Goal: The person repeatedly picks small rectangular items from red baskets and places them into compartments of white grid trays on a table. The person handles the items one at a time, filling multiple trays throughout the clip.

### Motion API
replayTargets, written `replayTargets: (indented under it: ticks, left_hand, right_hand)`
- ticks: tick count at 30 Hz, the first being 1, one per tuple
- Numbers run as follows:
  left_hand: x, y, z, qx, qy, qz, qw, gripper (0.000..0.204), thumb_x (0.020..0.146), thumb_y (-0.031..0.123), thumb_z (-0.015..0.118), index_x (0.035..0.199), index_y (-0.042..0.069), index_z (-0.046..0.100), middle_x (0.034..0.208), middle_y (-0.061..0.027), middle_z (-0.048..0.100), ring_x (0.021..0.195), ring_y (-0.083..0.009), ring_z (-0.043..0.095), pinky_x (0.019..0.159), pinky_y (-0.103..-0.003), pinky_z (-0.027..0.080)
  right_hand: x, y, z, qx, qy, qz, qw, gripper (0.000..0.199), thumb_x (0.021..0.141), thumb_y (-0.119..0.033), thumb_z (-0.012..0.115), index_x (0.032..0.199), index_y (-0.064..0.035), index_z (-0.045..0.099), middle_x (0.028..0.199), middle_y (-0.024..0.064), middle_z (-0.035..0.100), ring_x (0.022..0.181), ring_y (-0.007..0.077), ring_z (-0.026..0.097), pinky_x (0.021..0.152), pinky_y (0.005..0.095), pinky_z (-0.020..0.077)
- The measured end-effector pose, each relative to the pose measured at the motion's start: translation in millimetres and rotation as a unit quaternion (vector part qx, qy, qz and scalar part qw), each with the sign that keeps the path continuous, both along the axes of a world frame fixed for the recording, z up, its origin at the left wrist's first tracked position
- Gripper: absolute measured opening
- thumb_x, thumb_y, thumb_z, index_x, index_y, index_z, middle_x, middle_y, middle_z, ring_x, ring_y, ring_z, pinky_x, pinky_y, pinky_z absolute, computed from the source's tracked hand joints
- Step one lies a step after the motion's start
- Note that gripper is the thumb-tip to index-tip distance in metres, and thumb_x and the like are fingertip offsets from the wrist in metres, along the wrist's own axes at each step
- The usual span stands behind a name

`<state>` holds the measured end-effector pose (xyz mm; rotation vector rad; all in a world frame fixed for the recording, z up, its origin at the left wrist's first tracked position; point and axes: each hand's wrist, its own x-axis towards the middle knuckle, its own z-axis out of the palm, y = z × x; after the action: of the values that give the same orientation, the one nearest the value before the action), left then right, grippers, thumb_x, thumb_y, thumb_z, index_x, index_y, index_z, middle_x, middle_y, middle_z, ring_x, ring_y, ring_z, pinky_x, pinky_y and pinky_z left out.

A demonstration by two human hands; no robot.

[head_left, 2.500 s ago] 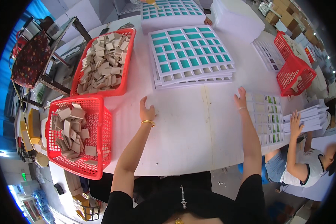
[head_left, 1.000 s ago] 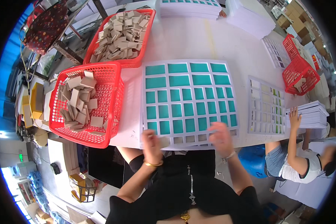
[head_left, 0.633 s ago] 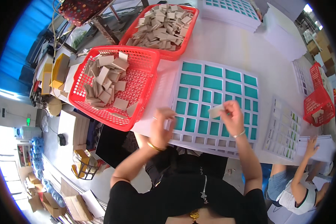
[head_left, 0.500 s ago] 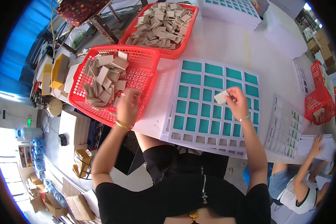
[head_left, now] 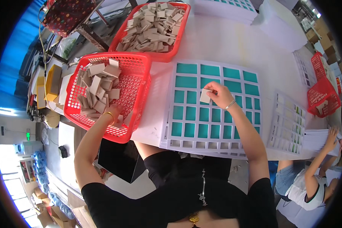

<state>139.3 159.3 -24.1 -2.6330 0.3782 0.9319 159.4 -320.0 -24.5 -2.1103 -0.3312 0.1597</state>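
A white grid sheet [head_left: 212,133] with teal squares lies on the white table in front of me. My right hand [head_left: 216,92] pinches a small pale card piece [head_left: 205,96] over the sheet's upper middle. My left hand [head_left: 116,114] reaches into the near red basket [head_left: 135,95], down among the beige card pieces [head_left: 97,89] at its front edge; its fingers are partly hidden by the pieces. A gold bangle sits on that wrist.
A second red basket [head_left: 155,57] full of card pieces stands behind the first. Stacks of grid sheets [head_left: 231,5] lie at the far edge. Another sheet [head_left: 288,125] and a smaller red basket [head_left: 323,97] are to the right, where another person [head_left: 315,182] works.
I pulled a grid sheet from the far stack toward me. My right hand carried a card piece over the sheet, and my left hand moved left into the near red basket.
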Motion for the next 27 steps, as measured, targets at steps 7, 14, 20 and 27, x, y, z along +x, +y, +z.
replayTargets:
  ticks: [7, 14, 20, 27]
  left_hand:
    - [19, 23, 1, -0.124, -0.037, 0.081, 0.988, 0.025, 0.080, 0.028, 0.063, 0.090, 0.006, 0.065, 0.095, -0.0178, 0.066, 0.092, -0.0329, 0.064, 0.080, -0.042, 0.050]
    - [20, 72, -132, -0.111, 0.013, 0.015, 0.994, 0.032, 0.084, 0.027, 0.058, 0.098, -0.002, 0.058, 0.092, -0.0201, 0.065, 0.089, -0.0353, 0.064, 0.079, -0.043, 0.050]
    - [-3, -24, -68, -0.109, -0.008, 0.186, 0.976, 0.039, 0.089, 0.016, 0.047, 0.122, -0.002, 0.039, 0.113, -0.0256, 0.057, 0.097, -0.0386, 0.063, 0.081, -0.046, 0.052]
    - [9, -13, -72, -0.051, -0.014, 0.126, 0.991, 0.048, 0.086, 0.015, 0.051, 0.128, 0.003, 0.032, 0.117, -0.0288, 0.054, 0.101, -0.0395, 0.061, 0.079, -0.047, 0.053]
  right_hand:
    - [-2, 8, 0, -0.058, 0.009, 0.015, 0.998, 0.018, 0.080, -0.002, 0.057, 0.098, -0.0053, 0.058, 0.088, 0.0119, 0.066, 0.075, 0.0249, 0.065, 0.069, 0.0338, 0.0508]
    - [-8, 25, 0, -0.202, -0.249, 0.023, 0.947, 0.013, 0.067, -0.004, 0.070, 0.077, -0.0096, 0.064, 0.093, 0.0052, 0.055, 0.086, 0.0267, 0.055, 0.073, 0.0375, 0.0467]
    - [-22, 22, -10, -0.269, -0.291, -0.031, 0.918, 0.007, 0.067, -0.011, 0.070, 0.066, -0.0146, 0.064, 0.089, 0.0026, 0.051, 0.086, 0.0222, 0.050, 0.069, 0.0358, 0.0382]
    - [-34, 25, 1, -0.334, -0.202, -0.001, 0.921, 0.003, 0.070, -0.014, 0.069, 0.068, -0.0153, 0.068, 0.088, 0.0034, 0.051, 0.090, 0.0220, 0.050, 0.076, 0.0366, 0.0388]
